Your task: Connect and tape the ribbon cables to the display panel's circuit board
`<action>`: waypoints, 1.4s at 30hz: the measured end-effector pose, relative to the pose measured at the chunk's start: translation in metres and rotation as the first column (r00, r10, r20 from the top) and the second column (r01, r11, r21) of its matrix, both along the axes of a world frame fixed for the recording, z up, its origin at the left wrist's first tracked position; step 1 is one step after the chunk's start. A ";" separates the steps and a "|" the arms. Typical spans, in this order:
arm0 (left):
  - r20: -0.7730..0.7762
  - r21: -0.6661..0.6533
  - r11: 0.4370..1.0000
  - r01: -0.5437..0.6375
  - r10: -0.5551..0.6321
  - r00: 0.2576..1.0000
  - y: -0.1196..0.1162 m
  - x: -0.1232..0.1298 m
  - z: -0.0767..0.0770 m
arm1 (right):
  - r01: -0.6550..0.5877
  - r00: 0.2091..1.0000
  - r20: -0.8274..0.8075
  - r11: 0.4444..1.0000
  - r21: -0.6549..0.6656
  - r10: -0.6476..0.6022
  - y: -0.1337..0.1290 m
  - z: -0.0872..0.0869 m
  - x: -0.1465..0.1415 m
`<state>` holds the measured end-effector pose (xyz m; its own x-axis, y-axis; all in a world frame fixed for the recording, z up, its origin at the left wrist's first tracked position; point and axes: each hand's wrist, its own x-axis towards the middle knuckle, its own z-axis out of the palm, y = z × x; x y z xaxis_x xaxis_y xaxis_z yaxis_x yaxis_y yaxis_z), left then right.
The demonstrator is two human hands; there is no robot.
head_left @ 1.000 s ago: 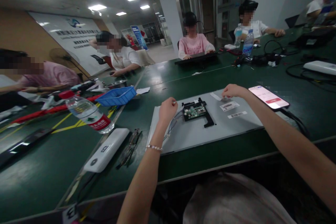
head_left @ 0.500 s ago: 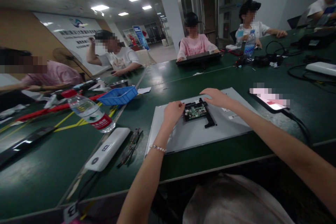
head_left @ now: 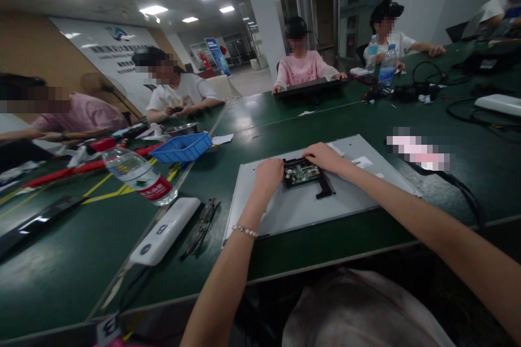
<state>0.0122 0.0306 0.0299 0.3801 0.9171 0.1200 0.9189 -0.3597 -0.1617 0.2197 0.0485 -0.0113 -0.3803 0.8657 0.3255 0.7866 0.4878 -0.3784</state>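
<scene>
A green circuit board [head_left: 301, 173] sits inside a black plastic frame [head_left: 324, 190], which lies on the silver-grey back of a flat panel [head_left: 280, 217]. My left hand [head_left: 268, 178] is closed at the frame's left edge, its fingertips partly hidden behind that side. At the frame's upper right corner, my right hand [head_left: 324, 157] is bent downward with its fingers closed on the edge. White labels [head_left: 362, 161] show on the panel just right of my right hand.
Left of the panel are folded glasses [head_left: 201, 227], a white power bank [head_left: 166, 232], a tilted water bottle [head_left: 140, 176] and a blue tray [head_left: 182, 146]. A phone [head_left: 421, 157] with a cable lies to the right. Several people sit around the green table [head_left: 252, 130].
My right hand has come down and left from above the panel onto the frame's upper right corner. My left hand has barely shifted. A co-worker at the left has lowered a raised arm.
</scene>
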 end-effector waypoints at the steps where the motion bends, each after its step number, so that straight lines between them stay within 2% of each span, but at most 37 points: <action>1: -0.004 0.003 1.000 -0.006 0.006 1.000 0.000 0.000 0.001 | 0.010 1.000 -0.022 0.999 0.038 -0.009 -0.001 0.003 0.002; 4: -0.011 0.043 0.999 -0.021 0.022 1.000 0.000 -0.003 0.002 | 0.066 0.992 -0.121 0.985 0.160 -0.047 -0.004 0.013 0.013; 6: -0.016 0.076 0.997 -0.028 0.030 0.999 0.002 -0.005 0.001 | 0.113 0.987 -0.138 0.975 0.191 -0.087 -0.003 0.015 0.025; 10: -0.040 0.095 0.993 -0.073 0.077 0.996 0.007 -0.010 -0.002 | 0.171 0.985 0.026 0.982 0.076 -0.173 0.003 0.003 0.049; 14: -0.048 0.062 0.996 -0.063 0.066 0.997 0.009 -0.012 -0.005 | 0.177 0.980 0.104 0.982 -0.061 -0.170 0.009 -0.010 0.063; 20: -0.021 0.074 0.996 -0.050 0.052 0.998 0.008 -0.011 -0.006 | 0.192 0.981 0.026 0.979 -0.069 -0.190 0.014 -0.009 0.072; 28: -0.013 0.060 0.995 -0.074 0.075 0.997 0.005 -0.011 0.000 | 0.128 0.989 0.085 0.986 -0.111 -0.119 0.010 -0.015 0.079; 36: 0.006 0.075 0.996 -0.055 0.055 0.998 0.006 -0.013 0.001 | 0.203 0.971 0.157 0.967 -0.154 -0.179 0.001 -0.002 0.090; 42: 0.024 0.089 0.995 -0.034 0.032 0.999 0.009 -0.015 0.000 | 0.364 0.923 0.231 0.892 -0.267 -0.307 -0.008 0.014 0.098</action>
